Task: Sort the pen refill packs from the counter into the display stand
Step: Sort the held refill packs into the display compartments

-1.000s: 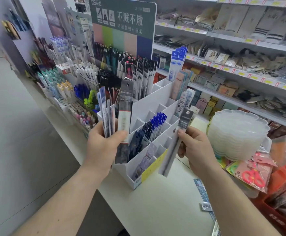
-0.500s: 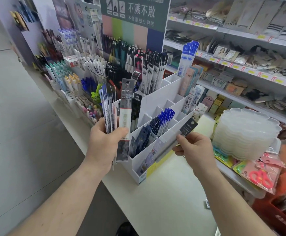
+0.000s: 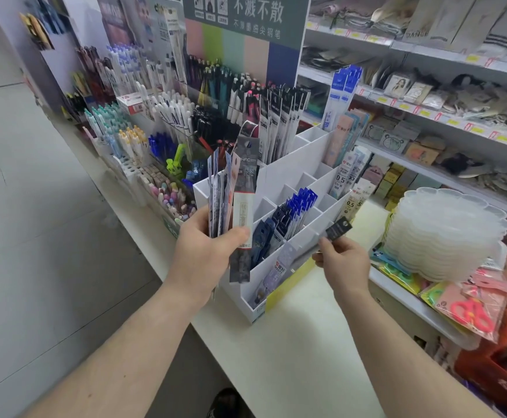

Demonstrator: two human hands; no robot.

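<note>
Nearest: two bare forearms reach in from bottom edge over the white counter. L hand grips a fan of pen refill packs, thumb across the front, packs upright w/ tops above the stand's near-left corner; frontmost is a dark pack w/ white label panel, printed "1388". R hand pinches a single dark refill pack near its black header, pack tilted, lower end down inside a front-row slot of the white tiered display stand, header sticking out to the right. Stand sits on counter, yellow strip on its low front face. In its slots: a pale lilac "0.5" pack in the front row, dark navy packs just behind, blue-topped refill packs mid row, white "0.5" packs on the right side, black-and-white packs at the back, tall blue-header packs at back right; several slots show only white walls. Right of stand, well apart: stack of clear scalloped plastic trays, w/ packaged pink scissors below them. Left of stand: racks of pens in white, teal, blue. Behind: green sign w/ pastel colour blocks. Far right: shelves w/ yellow price tags, socks & small goods, too blurred to detail.
</note>
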